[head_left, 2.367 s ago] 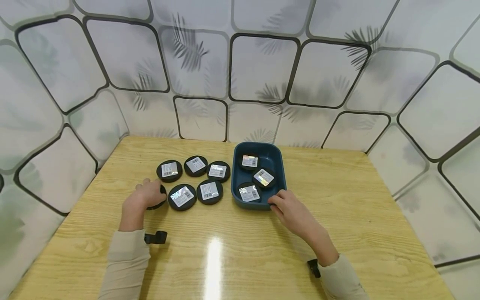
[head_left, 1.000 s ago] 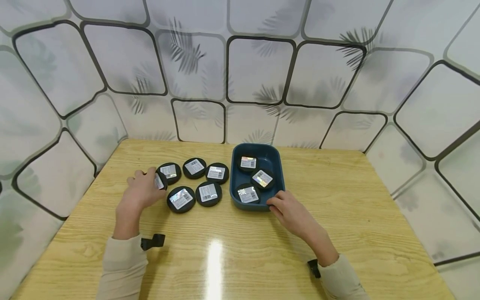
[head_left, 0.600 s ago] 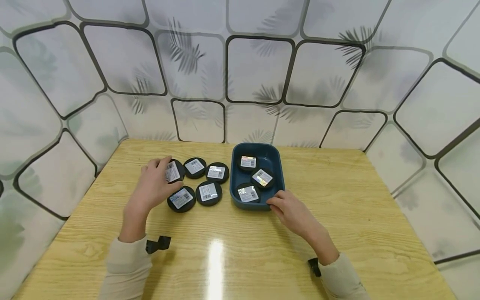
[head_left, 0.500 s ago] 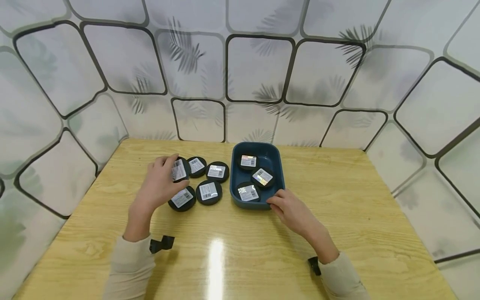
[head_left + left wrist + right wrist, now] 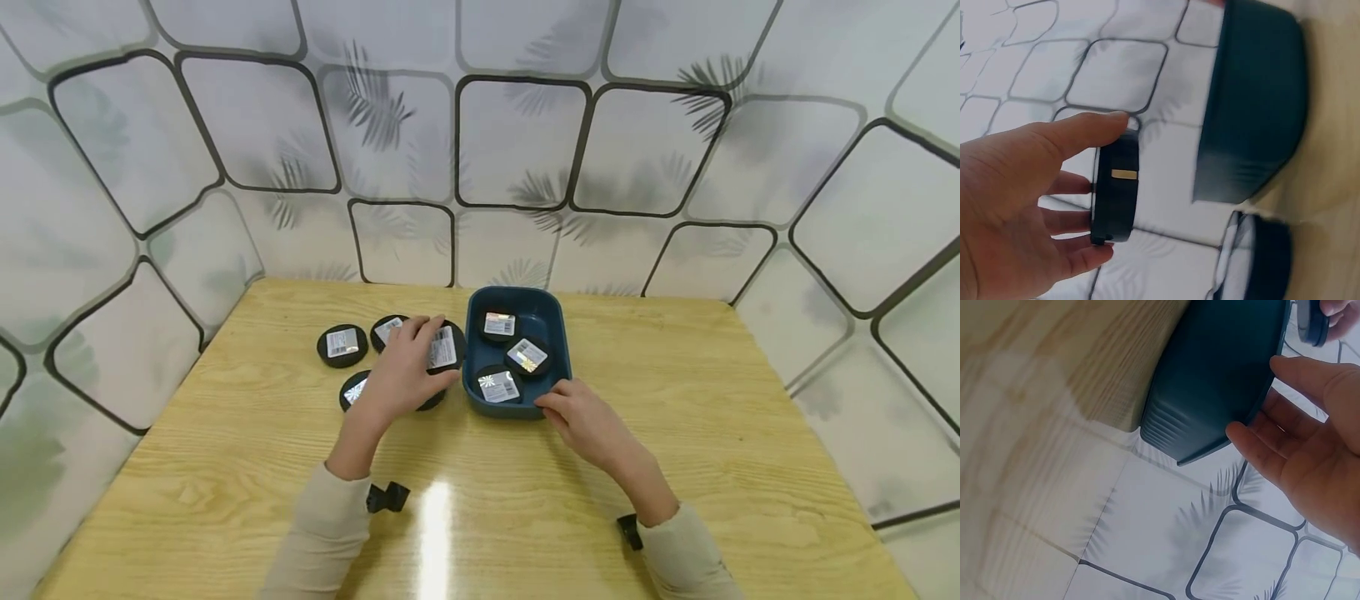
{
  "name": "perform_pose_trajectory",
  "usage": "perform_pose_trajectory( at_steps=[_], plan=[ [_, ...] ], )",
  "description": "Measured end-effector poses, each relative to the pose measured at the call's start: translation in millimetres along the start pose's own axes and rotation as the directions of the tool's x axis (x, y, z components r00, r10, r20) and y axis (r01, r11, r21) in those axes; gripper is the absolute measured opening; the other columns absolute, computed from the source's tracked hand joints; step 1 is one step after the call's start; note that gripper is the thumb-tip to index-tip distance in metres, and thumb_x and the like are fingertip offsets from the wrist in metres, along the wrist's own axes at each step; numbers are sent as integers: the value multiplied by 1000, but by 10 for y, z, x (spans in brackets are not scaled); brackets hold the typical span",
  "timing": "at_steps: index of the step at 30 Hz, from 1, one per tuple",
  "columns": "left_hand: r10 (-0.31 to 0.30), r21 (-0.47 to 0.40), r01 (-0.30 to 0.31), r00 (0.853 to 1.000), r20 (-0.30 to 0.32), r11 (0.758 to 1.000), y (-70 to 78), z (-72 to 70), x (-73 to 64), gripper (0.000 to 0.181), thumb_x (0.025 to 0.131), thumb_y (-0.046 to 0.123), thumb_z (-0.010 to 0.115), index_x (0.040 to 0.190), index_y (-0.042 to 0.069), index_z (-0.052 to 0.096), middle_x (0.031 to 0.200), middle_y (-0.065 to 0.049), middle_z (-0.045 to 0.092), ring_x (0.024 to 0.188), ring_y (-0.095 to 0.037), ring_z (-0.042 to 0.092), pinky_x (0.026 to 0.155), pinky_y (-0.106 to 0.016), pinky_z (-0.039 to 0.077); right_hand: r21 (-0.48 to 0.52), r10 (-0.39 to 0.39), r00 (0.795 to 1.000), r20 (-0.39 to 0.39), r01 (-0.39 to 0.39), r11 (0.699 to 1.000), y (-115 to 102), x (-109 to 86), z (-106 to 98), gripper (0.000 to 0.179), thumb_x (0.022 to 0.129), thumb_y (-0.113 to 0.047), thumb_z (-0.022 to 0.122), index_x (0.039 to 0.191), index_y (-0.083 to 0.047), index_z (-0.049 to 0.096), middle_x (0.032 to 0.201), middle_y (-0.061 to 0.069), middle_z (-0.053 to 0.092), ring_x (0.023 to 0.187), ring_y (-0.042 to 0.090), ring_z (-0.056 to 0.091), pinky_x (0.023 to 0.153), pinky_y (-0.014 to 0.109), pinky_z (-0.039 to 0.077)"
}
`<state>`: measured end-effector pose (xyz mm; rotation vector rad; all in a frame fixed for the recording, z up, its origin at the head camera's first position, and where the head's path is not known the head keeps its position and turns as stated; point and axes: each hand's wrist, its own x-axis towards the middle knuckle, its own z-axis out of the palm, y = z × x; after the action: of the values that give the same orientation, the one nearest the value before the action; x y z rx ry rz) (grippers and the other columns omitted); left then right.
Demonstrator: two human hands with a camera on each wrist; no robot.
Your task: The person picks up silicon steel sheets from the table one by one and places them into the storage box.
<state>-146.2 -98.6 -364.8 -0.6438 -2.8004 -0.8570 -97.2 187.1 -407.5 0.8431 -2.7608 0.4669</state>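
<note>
Left hand (image 5: pixel 405 375): pinching black disc (image 5: pixel 1117 194) | right hand (image 5: pixel 588 421): pinching blue bin (image 5: pixel 495 411) at rim | risk: disc may clip rim if low

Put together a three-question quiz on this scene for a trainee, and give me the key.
1. Count: how many black containers lie inside the blue box?

2. Multiple choice: what is the right hand gripping?
A) a black container
B) the near rim of the blue box
C) nothing

3. True or false: the container pinched by the left hand rests on the bottom of the blue box.

Key:
1. Three.
2. B.
3. False; in the left wrist view, that held container is up in the hand, apart from the box.
</note>
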Motion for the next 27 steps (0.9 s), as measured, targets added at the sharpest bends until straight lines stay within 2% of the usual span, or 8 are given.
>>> perform_pose_trajectory(
  at_steps=[5,10,17,23,27],
  plan=[
    [17,-2,-17,1000,-12,1000,79,281,69,82,85,36,79,151,6,40,147,-22,41,132,-42,41,100,-54,45,-5,26,999,21,-26,1000,-6,-1,48,11,89,-4,72,99,-6,75,91,2,64,85,18,59,77,35,54],
    [38,21,-38,999,3,999,154,477,130,84,85,37,79,152,7,39,149,-22,40,131,-43,42,100,-54,46,-10,46,999,18,-46,999,-5,-19,58,8,88,-4,72,96,-6,73,89,1,63,85,18,58,77,35,54],
    [82,97,-85,996,34,992,228,641,219,82,86,41,77,151,8,40,149,-24,40,133,-45,42,108,-54,39,-16,36,999,13,-35,999,16,-22,28,8,88,-3,73,95,-6,73,89,1,62,84,17,57,76,35,54],
    [130,189,-141,989,70,972,250,767,265,80,86,46,75,149,8,43,143,-23,47,129,-41,47,107,-52,39,-20,6,1000,-1,-6,1000,31,-2,39,7,88,-4,73,95,-6,73,89,1,63,85,18,58,76,35,53],
    [118,170,-130,990,84,977,224,812,275,73,86,47,75,144,9,50,140,-19,52,126,-36,51,106,-50,41,-15,-1,1000,-3,0,1000,29,11,40,7,88,-4,73,95,-7,73,90,1,63,85,18,58,76,35,53]
  ],
)
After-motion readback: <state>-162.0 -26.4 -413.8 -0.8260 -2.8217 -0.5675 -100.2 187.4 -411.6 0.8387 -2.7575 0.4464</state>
